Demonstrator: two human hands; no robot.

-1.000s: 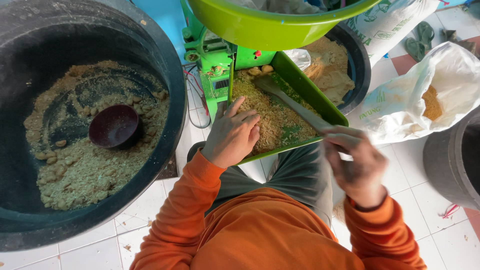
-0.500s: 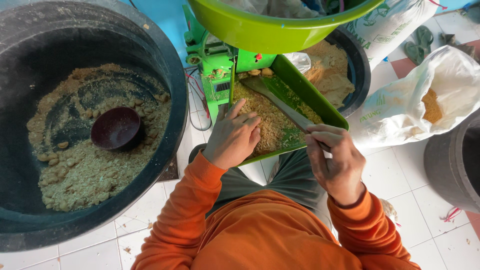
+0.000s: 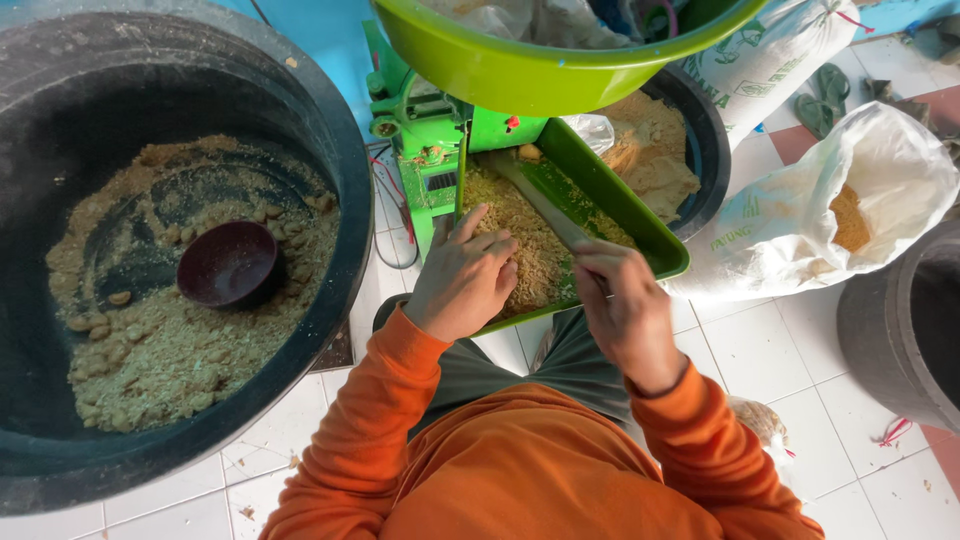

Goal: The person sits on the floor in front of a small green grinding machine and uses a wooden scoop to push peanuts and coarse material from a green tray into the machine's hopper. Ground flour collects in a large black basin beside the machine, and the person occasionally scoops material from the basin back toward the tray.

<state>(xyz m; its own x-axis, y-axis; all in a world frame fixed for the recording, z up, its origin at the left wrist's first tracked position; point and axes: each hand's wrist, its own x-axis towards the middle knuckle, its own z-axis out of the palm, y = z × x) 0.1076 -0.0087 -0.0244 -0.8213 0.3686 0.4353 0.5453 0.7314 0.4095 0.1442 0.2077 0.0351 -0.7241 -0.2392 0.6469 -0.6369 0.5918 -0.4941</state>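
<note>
A green tray (image 3: 640,215) slopes out from a green machine (image 3: 430,150) and holds tan crumbly feed (image 3: 520,240). My left hand (image 3: 462,282) rests on the feed at the tray's near left edge, fingers together and flat. My right hand (image 3: 625,310) is closed on the handle of a long flat scraper (image 3: 535,195) that lies along the tray toward the machine. I wear orange sleeves.
A large black tub (image 3: 330,150) at the left holds tan feed and a dark bowl (image 3: 228,264). A green basin (image 3: 530,70) sits over the machine. Behind the tray is another black tub (image 3: 712,150) of feed. White sacks (image 3: 800,220) and a dark bin (image 3: 900,330) stand at the right.
My right hand has come down from beside the tray onto the scraper's handle and now grips it over the tray's near end. My left hand has stayed on the feed.
</note>
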